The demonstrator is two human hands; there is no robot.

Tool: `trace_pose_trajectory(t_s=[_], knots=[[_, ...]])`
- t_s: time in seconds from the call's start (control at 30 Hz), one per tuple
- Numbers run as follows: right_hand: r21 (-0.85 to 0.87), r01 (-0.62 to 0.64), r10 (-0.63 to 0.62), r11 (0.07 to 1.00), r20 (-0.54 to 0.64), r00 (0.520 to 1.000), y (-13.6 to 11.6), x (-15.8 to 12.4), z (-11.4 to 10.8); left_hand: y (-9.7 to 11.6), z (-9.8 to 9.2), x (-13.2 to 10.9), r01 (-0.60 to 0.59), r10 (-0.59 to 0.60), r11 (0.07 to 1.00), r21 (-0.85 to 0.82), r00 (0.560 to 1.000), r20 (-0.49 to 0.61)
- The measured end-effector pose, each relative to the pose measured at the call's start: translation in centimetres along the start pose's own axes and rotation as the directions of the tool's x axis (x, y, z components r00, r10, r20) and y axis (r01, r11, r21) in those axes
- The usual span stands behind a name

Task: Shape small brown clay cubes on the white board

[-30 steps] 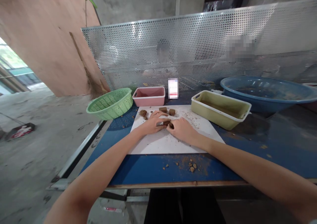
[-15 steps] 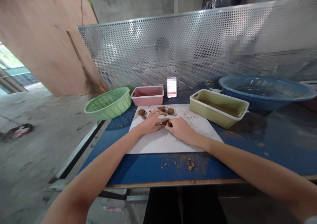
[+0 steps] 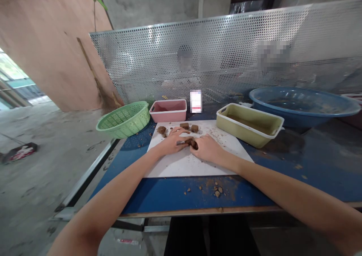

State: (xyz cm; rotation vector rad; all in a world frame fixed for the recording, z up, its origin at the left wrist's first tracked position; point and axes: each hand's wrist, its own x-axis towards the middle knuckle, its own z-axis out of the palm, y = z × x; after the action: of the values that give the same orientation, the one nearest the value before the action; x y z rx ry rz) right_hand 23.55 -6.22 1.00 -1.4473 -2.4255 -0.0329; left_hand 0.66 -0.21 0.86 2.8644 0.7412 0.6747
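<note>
My left hand [image 3: 172, 142] is over the white board [image 3: 169, 167], its fingers stretched to the right. A thin tool with a flat grey end [image 3: 181, 142] lies between its thumb and forefinger; its other end looks brown. My right hand [image 3: 209, 147] curls its fingers round a dark brown, earthy lump [image 3: 194, 144], which meets the tool's brown end. Beyond the hands sit two short brown blocks, one on the left [image 3: 184, 126] and one on the right [image 3: 194, 128]. A rough brown clump [image 3: 161, 130] lies at the board's left, with small bits beside it.
Along the back stand a green basket [image 3: 124, 126], a pink bin [image 3: 169, 115], a phone-like screen [image 3: 196, 101], an olive bin [image 3: 246, 129] and a wide blue basin [image 3: 299, 114]. Brown crumbs [image 3: 217, 191] lie on the blue table [image 3: 158, 195] before me. A perforated metal panel [image 3: 215, 60] rises behind.
My right hand has shifted very slightly to the right, and more of the brown lump shows between the hands. My left hand stays nearly in place.
</note>
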Motion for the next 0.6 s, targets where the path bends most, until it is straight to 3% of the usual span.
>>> trace_pose_trajectory(t_s=[0.23, 0.6], knots=[[-0.004, -0.021, 0.021, 1.000, -0.026, 0.999, -0.24, 0.17, 0.85, -0.03, 0.04, -0.05, -0.013, 0.012, 0.998, -0.054, 1.000, -0.015], [0.052, -0.058, 0.057, 0.997, 0.015, 0.998, -0.38, 0.56, 0.67, 0.11, -0.03, 0.06, -0.006, 0.006, 1.000, 0.009, 1.000, 0.009]])
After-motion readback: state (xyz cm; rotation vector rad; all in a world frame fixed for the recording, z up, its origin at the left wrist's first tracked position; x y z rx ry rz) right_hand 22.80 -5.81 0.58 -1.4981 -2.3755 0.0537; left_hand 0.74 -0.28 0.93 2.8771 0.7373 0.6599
